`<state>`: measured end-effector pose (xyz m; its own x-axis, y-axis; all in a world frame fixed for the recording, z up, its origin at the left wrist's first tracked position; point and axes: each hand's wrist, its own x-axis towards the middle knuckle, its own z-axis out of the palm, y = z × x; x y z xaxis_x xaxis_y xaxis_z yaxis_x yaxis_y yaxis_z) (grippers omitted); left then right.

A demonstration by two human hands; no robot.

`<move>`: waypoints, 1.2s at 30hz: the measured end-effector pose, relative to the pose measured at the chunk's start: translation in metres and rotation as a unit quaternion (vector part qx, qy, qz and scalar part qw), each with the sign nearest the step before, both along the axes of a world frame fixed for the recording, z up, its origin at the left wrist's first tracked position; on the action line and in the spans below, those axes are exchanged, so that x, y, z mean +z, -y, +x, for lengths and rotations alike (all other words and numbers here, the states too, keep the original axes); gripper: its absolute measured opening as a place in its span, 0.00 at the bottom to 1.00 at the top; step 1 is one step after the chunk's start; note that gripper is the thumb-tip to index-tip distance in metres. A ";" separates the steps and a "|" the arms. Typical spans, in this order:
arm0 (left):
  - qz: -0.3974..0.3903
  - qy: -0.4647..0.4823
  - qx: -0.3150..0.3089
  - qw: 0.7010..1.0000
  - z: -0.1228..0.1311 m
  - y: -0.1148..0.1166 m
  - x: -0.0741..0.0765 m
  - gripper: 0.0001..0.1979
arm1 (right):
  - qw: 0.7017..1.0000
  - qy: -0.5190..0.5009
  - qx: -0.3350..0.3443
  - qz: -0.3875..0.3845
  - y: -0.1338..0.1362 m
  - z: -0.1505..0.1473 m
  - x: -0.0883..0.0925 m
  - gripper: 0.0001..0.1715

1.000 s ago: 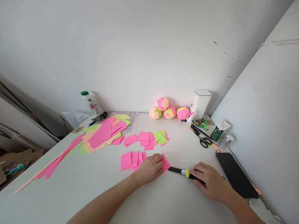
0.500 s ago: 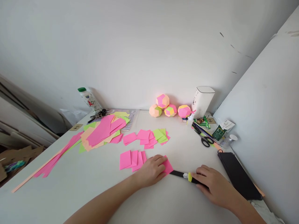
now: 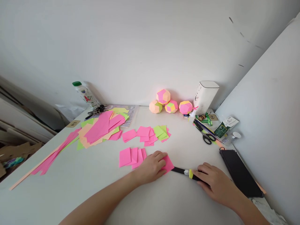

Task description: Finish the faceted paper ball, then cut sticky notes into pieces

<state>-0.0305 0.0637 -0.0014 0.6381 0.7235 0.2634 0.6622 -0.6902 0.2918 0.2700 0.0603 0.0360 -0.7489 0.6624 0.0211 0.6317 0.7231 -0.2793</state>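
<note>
My left hand point(image 3: 153, 166) presses down on a folded pink paper point(image 3: 168, 164), its fingers bent and close together over the left part. My right hand point(image 3: 214, 181) is wrapped round the black and yellow handle of a cutter knife point(image 3: 191, 174). The knife lies low over the table, its dark blade pointing left and its tip hidden at the right corner of the pink paper. Left of my left hand overlap several pink squares point(image 3: 125, 157). Behind are more pink pieces point(image 3: 143, 132) and green squares point(image 3: 160, 132).
Loose coloured sheets point(image 3: 98, 128) and long strips point(image 3: 57, 153) cover the left side. Paper balls point(image 3: 163, 96) stand by the wall beside a white container point(image 3: 205, 97). At right lie scissors point(image 3: 208, 138) and a black phone point(image 3: 241, 173). A green-capped bottle point(image 3: 86, 95) stands back left.
The view has shifted slightly, so the objects at the back appear a little higher. Both hands, the pink paper and the knife keep nearly the same places relative to each other.
</note>
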 end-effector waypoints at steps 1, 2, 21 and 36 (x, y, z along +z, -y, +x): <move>0.001 0.000 -0.001 1.000 0.000 0.000 0.000 0.05 | 1.000 -0.005 0.001 0.004 0.000 -0.001 0.000 0.18; 0.002 0.000 -0.001 1.000 0.000 0.000 0.000 0.05 | 1.000 -0.009 0.001 0.009 0.000 -0.001 -0.001 0.19; -0.020 -0.031 0.008 0.999 0.001 0.000 0.005 0.04 | 0.995 -0.040 -0.021 0.087 -0.001 -0.006 -0.014 0.18; 0.009 -0.037 0.000 0.999 0.000 0.001 0.002 0.11 | 0.993 -0.049 -0.036 0.105 -0.001 -0.012 -0.022 0.18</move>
<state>-0.0302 0.0627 0.0007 0.6566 0.7189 0.2282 0.6813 -0.6951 0.2295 0.2581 0.0616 0.0140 -0.6871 0.6878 0.2342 0.6617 0.7255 -0.1893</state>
